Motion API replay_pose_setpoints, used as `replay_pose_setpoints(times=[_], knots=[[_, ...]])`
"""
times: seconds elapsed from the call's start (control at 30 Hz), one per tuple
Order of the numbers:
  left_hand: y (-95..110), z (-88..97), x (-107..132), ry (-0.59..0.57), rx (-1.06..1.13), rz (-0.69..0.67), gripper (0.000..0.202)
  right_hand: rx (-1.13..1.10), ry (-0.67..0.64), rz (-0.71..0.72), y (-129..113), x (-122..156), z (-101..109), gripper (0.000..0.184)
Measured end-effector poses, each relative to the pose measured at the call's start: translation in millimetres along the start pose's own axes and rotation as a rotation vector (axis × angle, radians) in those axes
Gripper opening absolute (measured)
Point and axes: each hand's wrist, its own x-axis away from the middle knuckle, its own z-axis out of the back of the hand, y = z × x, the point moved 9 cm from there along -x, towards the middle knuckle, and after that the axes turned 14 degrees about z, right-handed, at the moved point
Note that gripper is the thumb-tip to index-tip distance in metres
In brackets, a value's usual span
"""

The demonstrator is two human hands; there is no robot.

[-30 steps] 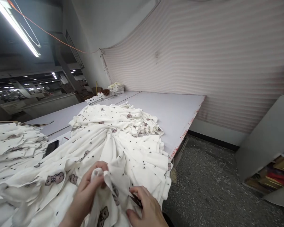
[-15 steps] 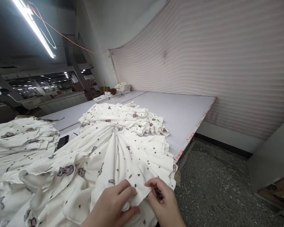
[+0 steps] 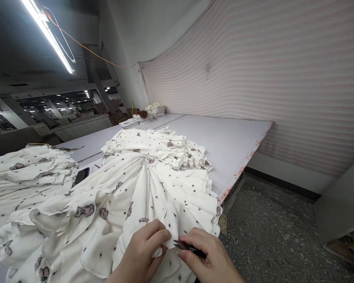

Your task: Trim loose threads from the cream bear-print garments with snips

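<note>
White fabric [image 3: 162, 200] printed with small dark marks and purplish bears spreads in folds over the near part of the table. My left hand [image 3: 144, 251] is closed on an edge of this fabric, pinching it between thumb and fingers. Just to its right, my right hand [image 3: 209, 255] grips small dark thread snips [image 3: 190, 248]. Their pointed blades face left, at the fabric edge beside my left fingertips. Whether the blades touch the cloth I cannot tell.
A second heap of the same printed fabric [image 3: 32, 169] lies at left. Between the heaps rests a dark phone-like object [image 3: 82, 175]. Stacked folded cloth [image 3: 155, 111] stands at the far end of the pale table [image 3: 224, 135]. The table's right edge drops to a speckled floor [image 3: 271, 228].
My right hand has let go of the fabric edge and turned the snips so their blades point left toward it. My left hand keeps its pinch. The view has shifted slightly.
</note>
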Motion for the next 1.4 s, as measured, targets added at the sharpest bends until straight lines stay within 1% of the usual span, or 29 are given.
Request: replay_pose_setpoints(times=[0.2, 0.27, 0.33, 0.37, 0.43, 0.5, 0.57, 0.63, 0.67, 0.73, 0.77, 0.83, 0.9, 0.93, 1.03, 1.13, 1.23, 1.33, 1.4], knots=[[-1.6, 6.6, -9.0, -0.008, 0.019, 0.1, 0.027, 0.059, -0.005, -0.044, -0.8, -0.9, 7.4, 0.017], [1.2, 8.7, -11.8, -0.005, 0.02, 0.099, 0.029, 0.051, 0.027, -0.039, 0.6, 1.5, 9.5, 0.018], [5.1, 11.2, -15.2, 0.002, 0.044, 0.088, 0.028, 0.041, 0.097, -0.054, 5.2, 4.0, 11.6, 0.017], [5.1, 11.4, -17.7, -0.01, 0.068, 0.104, 0.026, 0.045, 0.136, -0.065, 8.6, 4.6, 12.0, 0.018], [-1.7, 7.6, -24.0, -0.078, 0.14, 0.223, 0.016, 0.073, 0.2, -0.077, 15.8, 3.3, 11.1, 0.016], [-13.9, -0.7, -28.1, -0.185, 0.257, 0.416, 0.006, 0.091, 0.257, -0.089, 24.6, -0.2, 10.1, 0.008], [-23.1, -7.5, -29.1, -0.254, 0.39, 0.579, 0.018, 0.042, 0.309, -0.116, 35.1, -3.2, 9.1, 0.013], [-29.4, -10.2, -29.3, -0.257, 0.497, 0.683, 0.026, -0.05, 0.382, -0.13, 42.8, -3.1, 10.2, 0.013], [-33.2, -10.3, -28.8, -0.234, 0.536, 0.728, 0.028, -0.08, 0.422, -0.112, 43.2, -2.3, 11.9, 0.013], [-39.9, -11.7, -27.2, -0.19, 0.596, 0.791, 0.03, -0.084, 0.496, -0.027, 37.0, 0.0, 16.2, 0.021], [-41.4, -13.2, -26.7, -0.179, 0.624, 0.799, 0.03, -0.062, 0.514, 0.024, 32.1, 0.5, 17.3, 0.025], [-40.0, -17.3, -27.3, -0.181, 0.654, 0.771, 0.03, -0.015, 0.49, 0.088, 24.9, -1.6, 14.2, 0.022], [-36.0, -19.8, -28.9, -0.175, 0.65, 0.729, 0.029, 0.0, 0.434, 0.064, 26.3, -6.9, 8.3, 0.014], [-33.7, -20.4, -29.8, -0.168, 0.638, 0.716, 0.03, 0.001, 0.413, 0.034, 29.0, -9.6, 6.4, 0.013], [-27.6, -21.8, -32.9, -0.153, 0.583, 0.715, 0.027, -0.025, 0.398, -0.049, 36.8, -14.7, 7.1, 0.021], [-24.9, -22.3, -35.9, -0.134, 0.614, 0.742, 0.029, -0.154, 0.412, -0.094, 43.7, -13.0, 11.6, 0.026], [-25.4, -22.2, -37.7, -0.119, 0.682, 0.756, 0.026, -0.23, 0.4, -0.066, 46.1, -8.7, 17.4, 0.024], [-24.4, -26.4, -39.3, -0.168, 0.67, 0.735, 0.023, -0.182, 0.324, -0.02, 45.9, -8.8, 19.9, 0.023], [-23.0, -29.5, -40.8, -0.201, 0.648, 0.711, 0.022, -0.204, 0.273, -0.035, 49.5, -11.2, 18.7, 0.023]])
